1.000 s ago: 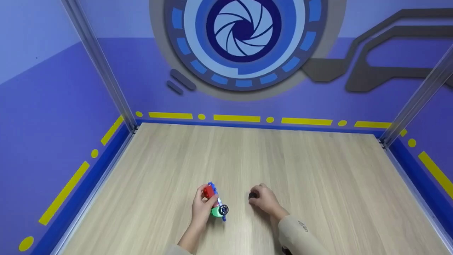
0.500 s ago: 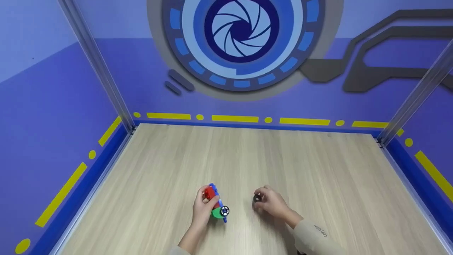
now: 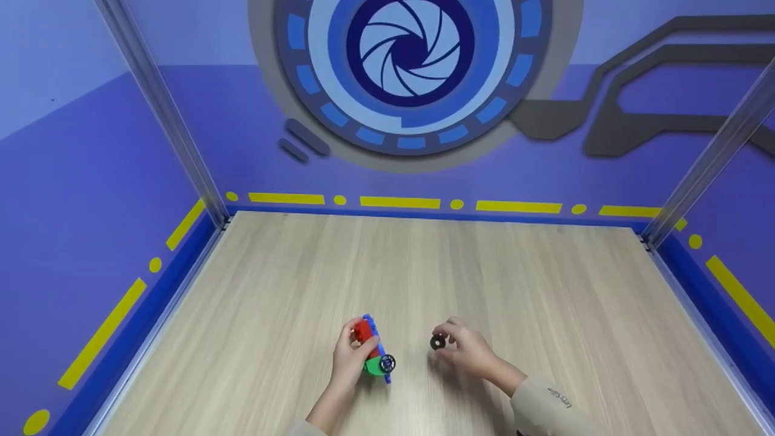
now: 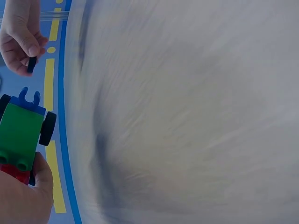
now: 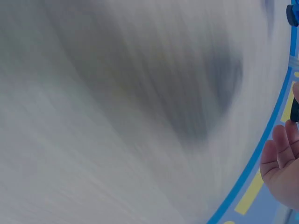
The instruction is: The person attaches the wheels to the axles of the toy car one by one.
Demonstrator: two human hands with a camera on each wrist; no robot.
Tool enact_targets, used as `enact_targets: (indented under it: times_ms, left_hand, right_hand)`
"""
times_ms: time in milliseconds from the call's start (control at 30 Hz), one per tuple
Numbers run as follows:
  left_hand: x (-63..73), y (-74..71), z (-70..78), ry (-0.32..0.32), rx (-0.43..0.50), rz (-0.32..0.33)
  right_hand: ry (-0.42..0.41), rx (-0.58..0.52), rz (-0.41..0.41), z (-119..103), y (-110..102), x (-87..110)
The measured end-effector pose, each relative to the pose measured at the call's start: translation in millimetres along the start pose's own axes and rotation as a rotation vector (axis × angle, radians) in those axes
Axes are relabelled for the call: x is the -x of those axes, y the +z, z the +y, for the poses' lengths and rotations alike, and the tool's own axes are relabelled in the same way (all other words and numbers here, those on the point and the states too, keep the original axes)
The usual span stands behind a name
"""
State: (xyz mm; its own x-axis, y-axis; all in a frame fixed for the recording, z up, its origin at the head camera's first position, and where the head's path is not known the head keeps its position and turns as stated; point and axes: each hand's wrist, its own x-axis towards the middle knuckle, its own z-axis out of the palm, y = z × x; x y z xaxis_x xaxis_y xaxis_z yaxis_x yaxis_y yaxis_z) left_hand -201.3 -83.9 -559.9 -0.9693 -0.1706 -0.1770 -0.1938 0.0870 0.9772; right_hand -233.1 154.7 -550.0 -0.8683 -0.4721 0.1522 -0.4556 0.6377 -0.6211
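Note:
My left hand [image 3: 349,358] grips a toy car built of chunky bricks, with its thumb across the red brick [image 3: 366,333]. The car has a green brick [image 4: 21,128] at one end and a blue base [image 3: 373,327] with a hook-like end. A black wheel [image 3: 387,363] is on the side facing right; the left wrist view shows wheels on both sides of the green end. To the right, apart from the car, my right hand [image 3: 469,351] pinches a loose black wheel [image 3: 438,342] between thumb and fingertips. Its pale centre faces the head camera.
Both hands are over a light wood-grain table [image 3: 399,266]. Blue printed panels [image 3: 200,133] with yellow dashes wall in its back and sides, with metal posts [image 3: 163,115] at the corners.
My right hand has shifted slightly to the right and turned the loose wheel, so its centre now shows. My left hand keeps its grip on the toy car, nearly in place.

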Motion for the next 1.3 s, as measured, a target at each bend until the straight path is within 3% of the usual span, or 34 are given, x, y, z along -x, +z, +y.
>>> enact_targets:
  times_ms: [400,900,1133,1300]
  left_hand:
    - [1.2,1.8,-0.5,0.033,0.008,-0.029]
    - [2.6,5.2,0.4,0.041,-0.021,-0.024]
    - [5.0,10.3,0.9,0.025,-0.028,-0.038]
    - [8.7,13.1,3.3,0.051,-0.031,-0.07]
  right_hand:
    - [-0.076,-0.006,0.018,-14.3,0.7,0.9]
    - [-0.081,-0.065,-0.016,-28.5,-3.4,0.1]
    - [-0.101,-0.083,0.009,-37.1,-6.4,-3.7]
    - [-0.132,-0.085,0.036,-43.7,-8.2,-7.1]
